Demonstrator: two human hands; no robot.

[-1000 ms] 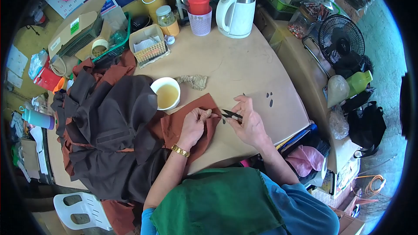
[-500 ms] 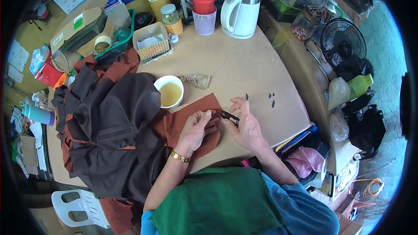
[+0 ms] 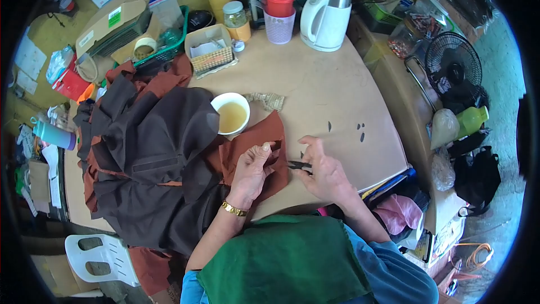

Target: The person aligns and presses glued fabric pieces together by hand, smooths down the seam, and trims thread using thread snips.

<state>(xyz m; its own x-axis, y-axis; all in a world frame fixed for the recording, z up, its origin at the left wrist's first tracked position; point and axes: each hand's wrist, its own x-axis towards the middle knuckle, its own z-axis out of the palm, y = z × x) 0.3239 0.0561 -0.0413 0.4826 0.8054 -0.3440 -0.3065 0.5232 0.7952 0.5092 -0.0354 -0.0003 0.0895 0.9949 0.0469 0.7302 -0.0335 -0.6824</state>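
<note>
My left hand (image 3: 251, 171), with a gold watch band (image 3: 234, 209) at the wrist, pinches the edge of a rust-brown cloth (image 3: 271, 130). That cloth lies partly on the table and joins a big heap of dark brown garment (image 3: 163, 163) with rust lining. Just to the right, my right hand (image 3: 325, 171) is closed around small dark thread snips (image 3: 300, 165), whose tips point left toward the cloth, a little apart from it. The fingers partly hide the snips' handles. A white bowl of yellowish liquid (image 3: 233, 117) stands beyond my left hand.
A crumpled patterned scrap (image 3: 266, 101) lies behind the bowl, and small dark scraps (image 3: 361, 133) lie to the right. At the back stand a box (image 3: 209, 49), a jar (image 3: 236, 19), a lilac cup (image 3: 279, 27) and a white kettle (image 3: 326, 19). A fan (image 3: 453, 62) stands at right.
The snips in my right hand have moved away from the cloth, to the right and slightly down. My left hand keeps its pinch on the cloth. The whole view has shifted slightly.
</note>
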